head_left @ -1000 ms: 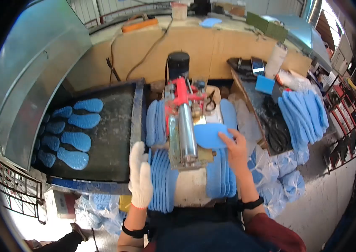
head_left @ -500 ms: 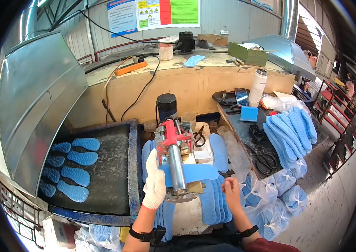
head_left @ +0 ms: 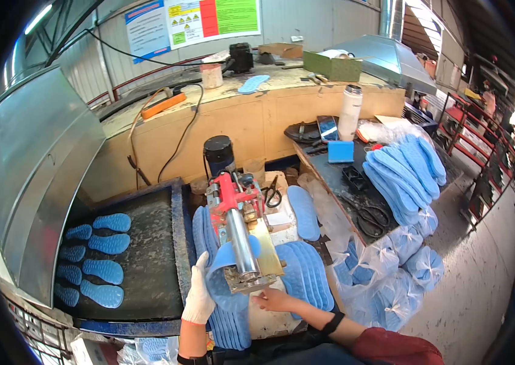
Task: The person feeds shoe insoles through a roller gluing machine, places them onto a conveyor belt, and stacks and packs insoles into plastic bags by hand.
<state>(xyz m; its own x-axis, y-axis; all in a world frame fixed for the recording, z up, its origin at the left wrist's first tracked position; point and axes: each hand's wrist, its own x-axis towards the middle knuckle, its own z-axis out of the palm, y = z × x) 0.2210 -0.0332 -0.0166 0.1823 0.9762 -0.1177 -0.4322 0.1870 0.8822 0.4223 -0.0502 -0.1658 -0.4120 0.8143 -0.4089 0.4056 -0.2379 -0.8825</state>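
Note:
A blue insole (head_left: pixel 224 257) lies under the metal roller (head_left: pixel 242 243) of a red-topped machine, its left part sticking out. My left hand (head_left: pixel 199 297), in a white glove, is upright beside that part, fingers stretched out. My bare right hand (head_left: pixel 274 300) is just below the roller's front end, fingers pointing left and slightly bent; I see nothing held in it. Stacked blue insoles stand left of the machine, with more (head_left: pixel 231 325) beside my left hand. Another row (head_left: pixel 306 277) fans out at the right, above my right forearm.
At the left, a dark conveyor belt (head_left: pixel 151 261) carries several blue insoles beneath a metal hood (head_left: pixel 38 176). On the right-hand table (head_left: pixel 342 198) are scissors, a phone, a white bottle (head_left: pixel 349 114) and an insole pile (head_left: pixel 403 176). Bagged insoles (head_left: pixel 391 286) lie below it.
The insole has moved left through the roller and now hangs out at its left. My right hand has let go of it and moved left, below the roller's front end. The view has turned up and right.

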